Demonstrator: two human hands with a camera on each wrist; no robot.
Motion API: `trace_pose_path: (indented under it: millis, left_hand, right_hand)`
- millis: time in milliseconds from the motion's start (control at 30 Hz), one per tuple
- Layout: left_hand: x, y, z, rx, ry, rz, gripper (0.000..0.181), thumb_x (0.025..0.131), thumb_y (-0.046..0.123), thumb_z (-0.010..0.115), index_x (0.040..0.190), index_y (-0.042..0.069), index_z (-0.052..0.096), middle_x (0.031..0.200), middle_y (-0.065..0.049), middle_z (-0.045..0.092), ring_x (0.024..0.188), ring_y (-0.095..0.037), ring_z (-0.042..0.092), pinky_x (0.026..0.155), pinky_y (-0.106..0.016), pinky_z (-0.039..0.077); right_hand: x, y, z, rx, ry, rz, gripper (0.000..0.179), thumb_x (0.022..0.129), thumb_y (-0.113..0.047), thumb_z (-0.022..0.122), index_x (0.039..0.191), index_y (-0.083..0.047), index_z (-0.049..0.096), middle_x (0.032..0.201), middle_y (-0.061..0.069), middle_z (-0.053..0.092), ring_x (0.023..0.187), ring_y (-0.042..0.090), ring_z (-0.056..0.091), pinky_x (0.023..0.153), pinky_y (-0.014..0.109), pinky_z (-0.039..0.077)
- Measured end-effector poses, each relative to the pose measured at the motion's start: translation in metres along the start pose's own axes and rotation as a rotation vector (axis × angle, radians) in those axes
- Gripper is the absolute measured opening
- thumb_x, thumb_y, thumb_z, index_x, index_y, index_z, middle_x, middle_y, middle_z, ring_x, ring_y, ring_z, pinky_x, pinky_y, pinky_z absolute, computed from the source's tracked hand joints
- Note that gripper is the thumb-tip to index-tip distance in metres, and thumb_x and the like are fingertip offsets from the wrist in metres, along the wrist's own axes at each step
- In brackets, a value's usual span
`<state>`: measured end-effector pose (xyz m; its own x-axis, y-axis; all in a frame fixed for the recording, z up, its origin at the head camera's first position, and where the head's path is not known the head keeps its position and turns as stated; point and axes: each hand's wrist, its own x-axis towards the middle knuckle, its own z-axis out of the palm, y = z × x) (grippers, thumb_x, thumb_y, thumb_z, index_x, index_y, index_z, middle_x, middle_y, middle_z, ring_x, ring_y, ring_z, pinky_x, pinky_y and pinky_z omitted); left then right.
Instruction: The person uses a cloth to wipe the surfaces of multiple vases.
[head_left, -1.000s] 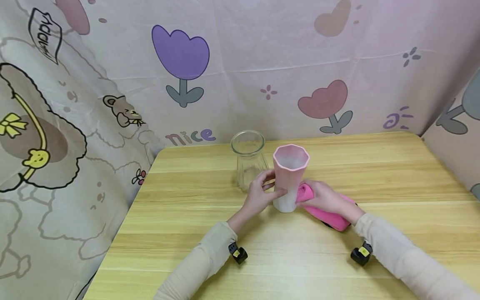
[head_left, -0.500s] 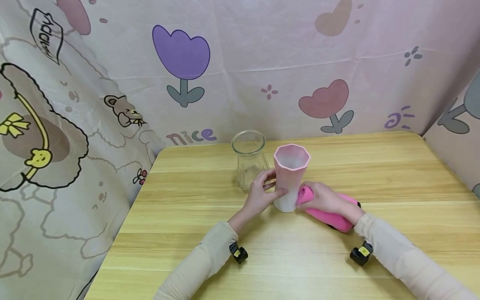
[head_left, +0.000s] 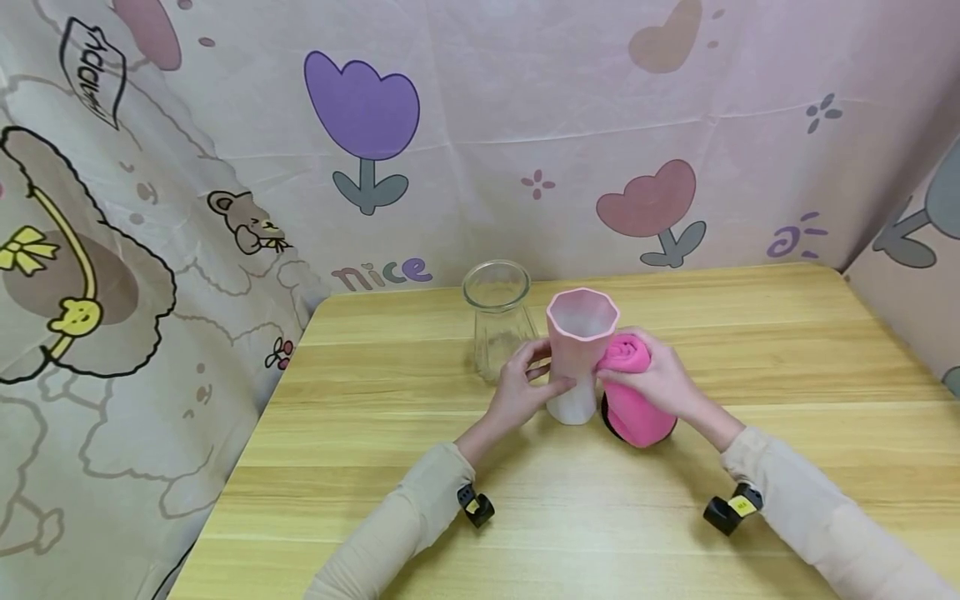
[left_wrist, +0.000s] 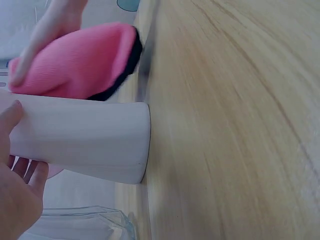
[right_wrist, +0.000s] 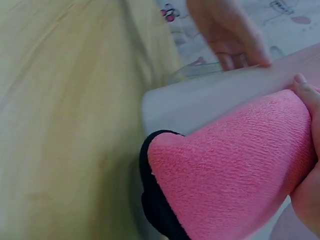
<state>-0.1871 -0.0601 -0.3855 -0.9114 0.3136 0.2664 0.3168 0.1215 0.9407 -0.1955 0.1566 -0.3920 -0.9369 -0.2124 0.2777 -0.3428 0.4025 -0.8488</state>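
Note:
A pink-to-white vase (head_left: 577,358) with an angular rim stands upright on the table. My left hand (head_left: 519,382) grips its left side, thumb across the front and fingers behind. My right hand (head_left: 660,375) holds a rolled pink cloth (head_left: 639,417) with black edging, close against the vase's right side. The cloth's gathered top pokes out between thumb and fingers, and its wider end hangs down. In the right wrist view the fuzzy cloth (right_wrist: 235,170) overlaps the white lower part of the vase (right_wrist: 200,100).
A clear glass vase (head_left: 495,333) with a round flared rim stands just behind and left of my left hand. The wooden table (head_left: 375,500) meets a patterned cloth backdrop (head_left: 480,167) at its far edge.
My right hand has risen and tilted, bringing the pink cloth from lying slanted toward the right on the table to hanging nearly upright beside the vase. My left hand and the vase stay put.

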Motion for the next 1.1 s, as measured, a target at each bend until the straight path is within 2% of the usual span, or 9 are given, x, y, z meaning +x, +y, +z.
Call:
trace_pose_path:
  millis: [133,333,433,533,633,733,867,967,1100]
  left_hand:
    - [0.000,0.001,0.000,0.007,0.002,0.010,0.053,0.074,-0.001,0.071,0.121,-0.007,0.048,0.119,-0.020,0.050,0.111,-0.030,0.051,0.091,-0.030,0.047]
    - [-0.002,0.002,0.001,0.031,0.004,0.042,0.051,0.076,0.000,0.070,0.121,-0.007,0.047,0.119,-0.021,0.048,0.111,-0.031,0.050,0.091,-0.030,0.047]
    - [-0.002,-0.001,0.003,0.052,0.017,0.071,0.050,0.076,-0.001,0.069,0.120,-0.008,0.047,0.118,-0.021,0.048,0.110,-0.031,0.051,0.090,-0.030,0.048]
    - [0.000,-0.012,0.007,0.079,0.051,0.084,0.054,0.075,0.003,0.072,0.122,-0.004,0.045,0.120,-0.017,0.048,0.111,-0.028,0.051,0.090,-0.029,0.048]
    - [0.001,-0.020,0.015,0.142,0.124,0.094,0.063,0.072,0.013,0.077,0.124,0.002,0.043,0.121,-0.011,0.047,0.109,-0.024,0.049,0.090,-0.028,0.048]
    - [-0.001,-0.022,0.025,0.250,0.239,0.099,0.072,0.065,0.026,0.081,0.122,0.007,0.041,0.119,-0.006,0.045,0.105,-0.022,0.047,0.089,-0.031,0.047]
    - [-0.002,-0.020,0.042,0.379,0.388,0.046,0.083,0.057,0.040,0.083,0.120,0.011,0.037,0.114,-0.001,0.043,0.102,-0.019,0.044,0.086,-0.032,0.045]
    - [-0.001,-0.022,0.053,0.406,0.449,-0.015,0.084,0.055,0.043,0.084,0.117,0.013,0.036,0.111,0.002,0.041,0.100,-0.014,0.042,0.085,-0.029,0.042]
    - [0.001,-0.024,0.058,0.399,0.478,-0.038,0.076,0.057,0.037,0.084,0.112,0.013,0.037,0.106,0.001,0.042,0.095,-0.012,0.043,0.082,-0.028,0.042]
  right_hand:
    - [0.002,-0.018,-0.008,0.010,0.055,0.011,0.047,0.074,-0.013,0.075,0.115,-0.003,0.054,0.102,0.010,0.061,0.086,0.002,0.056,0.073,0.021,0.050]
    - [0.010,-0.035,-0.023,0.050,0.134,-0.070,0.047,0.071,-0.006,0.076,0.112,-0.001,0.055,0.097,-0.010,0.059,0.088,0.003,0.055,0.074,0.016,0.048]
    - [0.013,-0.038,-0.028,0.063,0.171,-0.098,0.048,0.070,-0.004,0.077,0.112,0.000,0.055,0.096,-0.016,0.058,0.089,0.003,0.055,0.076,0.014,0.047]
    - [0.013,-0.038,-0.031,0.055,0.215,-0.085,0.047,0.069,-0.005,0.077,0.111,-0.001,0.055,0.095,-0.017,0.057,0.088,0.002,0.055,0.076,0.013,0.046]
    - [0.012,-0.037,-0.033,0.051,0.262,-0.060,0.047,0.069,-0.006,0.078,0.111,-0.003,0.056,0.094,-0.018,0.057,0.088,0.001,0.054,0.077,0.012,0.045]
    - [0.011,-0.035,-0.033,0.056,0.293,-0.050,0.047,0.069,-0.006,0.078,0.111,-0.003,0.056,0.094,-0.018,0.057,0.088,0.001,0.054,0.077,0.012,0.045]
    - [0.010,-0.032,-0.032,0.059,0.308,-0.049,0.046,0.069,-0.006,0.078,0.110,-0.001,0.056,0.094,-0.018,0.057,0.088,0.002,0.054,0.076,0.013,0.045]
    - [0.009,-0.031,-0.030,0.058,0.307,-0.048,0.047,0.069,-0.006,0.078,0.111,-0.001,0.056,0.094,-0.018,0.057,0.088,0.002,0.054,0.076,0.012,0.045]
    - [0.008,-0.029,-0.028,0.062,0.296,-0.044,0.048,0.069,-0.005,0.077,0.112,-0.001,0.056,0.094,-0.018,0.057,0.088,0.002,0.055,0.076,0.012,0.046]
